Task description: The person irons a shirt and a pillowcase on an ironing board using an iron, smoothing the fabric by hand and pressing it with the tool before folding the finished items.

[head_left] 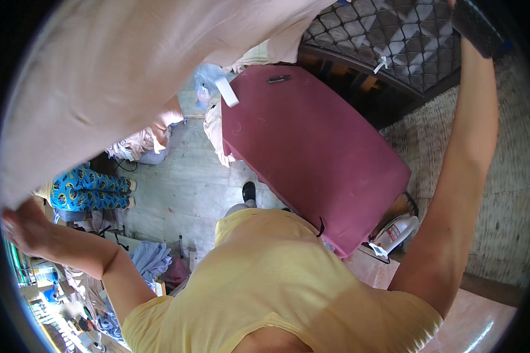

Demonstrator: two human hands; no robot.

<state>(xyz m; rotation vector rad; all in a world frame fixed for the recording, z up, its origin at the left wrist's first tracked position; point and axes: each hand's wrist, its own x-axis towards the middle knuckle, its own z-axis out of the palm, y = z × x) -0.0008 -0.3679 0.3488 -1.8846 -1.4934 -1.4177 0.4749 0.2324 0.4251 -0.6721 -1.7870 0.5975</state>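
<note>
A large beige cloth is spread high in front of me, filling the upper left. At its lower left edge my left hand is closed on the cloth, its fingers partly lost at the dark rim. My right arm is raised along the right side, with a dark band-like thing at the wrist. Only a sliver of my right hand shows at the top edge; its fingers are out of sight. Below the cloth stands an ironing board with a maroon cover. A small dark object and a white oblong piece lie on its far end.
A white iron rests at the board's near right end. Behind the board is a dark lattice panel. To the left, a person in blue patterned trousers stands near heaped clothes. More clothes and clutter lie lower left.
</note>
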